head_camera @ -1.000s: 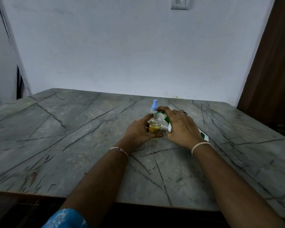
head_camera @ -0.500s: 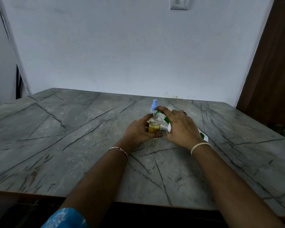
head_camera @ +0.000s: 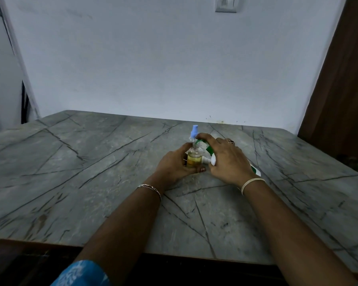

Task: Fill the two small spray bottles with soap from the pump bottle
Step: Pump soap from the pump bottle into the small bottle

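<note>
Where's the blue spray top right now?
Head view, centre: the blue spray top rises just behind the small bottle in the left hand, by the right hand gripping the pump bottle.

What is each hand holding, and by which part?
Left hand grips the small spray bottle round its body. Right hand holds the tilted pump bottle round its top, forefinger on the pump head.

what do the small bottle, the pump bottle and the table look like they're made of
Small bottle: clear and glossy, yellow liquid showing through; likely plastic, possibly glass. Pump bottle: opaque white and green, smooth; looks like plastic. Table: grey top with dark veins and a dull sheen; stone such as marble, or a laminate imitating it.
</note>
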Demonstrator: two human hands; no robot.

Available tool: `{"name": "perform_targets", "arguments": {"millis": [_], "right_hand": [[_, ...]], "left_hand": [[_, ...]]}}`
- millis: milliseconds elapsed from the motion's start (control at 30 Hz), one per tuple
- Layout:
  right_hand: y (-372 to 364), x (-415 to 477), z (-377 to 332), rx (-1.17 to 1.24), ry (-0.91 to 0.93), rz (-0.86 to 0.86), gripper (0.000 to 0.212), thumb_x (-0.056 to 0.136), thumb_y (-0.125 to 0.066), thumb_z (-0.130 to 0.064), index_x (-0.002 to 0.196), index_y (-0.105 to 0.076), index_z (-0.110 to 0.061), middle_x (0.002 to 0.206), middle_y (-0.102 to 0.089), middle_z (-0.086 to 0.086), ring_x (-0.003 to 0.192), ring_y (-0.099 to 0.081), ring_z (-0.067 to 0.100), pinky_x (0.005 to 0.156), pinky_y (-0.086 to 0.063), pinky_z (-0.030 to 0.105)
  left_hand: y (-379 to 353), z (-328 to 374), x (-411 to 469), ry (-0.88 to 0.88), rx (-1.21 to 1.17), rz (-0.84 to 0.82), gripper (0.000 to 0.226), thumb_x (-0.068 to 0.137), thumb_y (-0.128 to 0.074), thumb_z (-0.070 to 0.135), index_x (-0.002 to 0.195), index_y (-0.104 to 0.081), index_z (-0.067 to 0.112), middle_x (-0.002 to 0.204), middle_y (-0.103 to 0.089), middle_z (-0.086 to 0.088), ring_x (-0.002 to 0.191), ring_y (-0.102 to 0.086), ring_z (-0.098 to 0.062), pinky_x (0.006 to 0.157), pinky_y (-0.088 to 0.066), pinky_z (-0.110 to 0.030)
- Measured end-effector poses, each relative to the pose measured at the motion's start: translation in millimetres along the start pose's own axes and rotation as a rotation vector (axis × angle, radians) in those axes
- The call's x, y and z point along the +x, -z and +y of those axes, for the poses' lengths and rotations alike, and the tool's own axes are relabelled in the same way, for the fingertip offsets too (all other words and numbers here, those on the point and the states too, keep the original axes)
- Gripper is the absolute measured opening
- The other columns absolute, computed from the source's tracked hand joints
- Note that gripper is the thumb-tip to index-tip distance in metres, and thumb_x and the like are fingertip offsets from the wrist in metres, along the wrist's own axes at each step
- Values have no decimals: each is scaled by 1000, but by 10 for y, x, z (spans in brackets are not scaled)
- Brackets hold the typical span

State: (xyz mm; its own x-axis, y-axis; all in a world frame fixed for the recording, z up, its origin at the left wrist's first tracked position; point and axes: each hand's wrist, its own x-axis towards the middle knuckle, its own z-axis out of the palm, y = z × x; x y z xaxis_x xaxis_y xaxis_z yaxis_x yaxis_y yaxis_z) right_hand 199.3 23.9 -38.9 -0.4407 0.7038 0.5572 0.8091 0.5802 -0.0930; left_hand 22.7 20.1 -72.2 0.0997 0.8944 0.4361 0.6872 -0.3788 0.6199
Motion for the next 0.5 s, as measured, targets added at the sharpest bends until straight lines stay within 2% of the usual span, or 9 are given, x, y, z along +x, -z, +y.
{"name": "perform_targets", "arguments": {"millis": [133, 333, 500], "right_hand": [[11, -19, 9, -7, 5, -10, 82, 77, -65, -20, 142, -22, -44, 102, -58, 1, 100, -51, 24, 82, -49, 40], [-3, 13, -17, 34, -11, -5, 74, 74, -69, -21, 133, -28, -41, 105, -60, 1, 100, -52, 25, 81, -50, 41], [-26, 29, -22, 18, -3, 18, 74, 76, -69, -22, 135, -29, -40, 106, -61, 2, 100, -52, 25, 80, -51, 40]], "left_hand": [[-2, -7, 1, 2, 10, 2, 82, 69, -78, 53, 138, -40, 31, 114, -70, 3, 95, -68, -11, 89, -54, -31], [1, -8, 2, 7, 13, -2, 82, 69, -78, 52, 139, -39, 33, 116, -69, 3, 96, -68, -12, 90, -54, -34], [-8, 3, 12, 23, 12, 11, 81, 69, -79, 50, 138, -40, 32, 112, -71, 3, 93, -68, -11, 89, -54, -36]]}}
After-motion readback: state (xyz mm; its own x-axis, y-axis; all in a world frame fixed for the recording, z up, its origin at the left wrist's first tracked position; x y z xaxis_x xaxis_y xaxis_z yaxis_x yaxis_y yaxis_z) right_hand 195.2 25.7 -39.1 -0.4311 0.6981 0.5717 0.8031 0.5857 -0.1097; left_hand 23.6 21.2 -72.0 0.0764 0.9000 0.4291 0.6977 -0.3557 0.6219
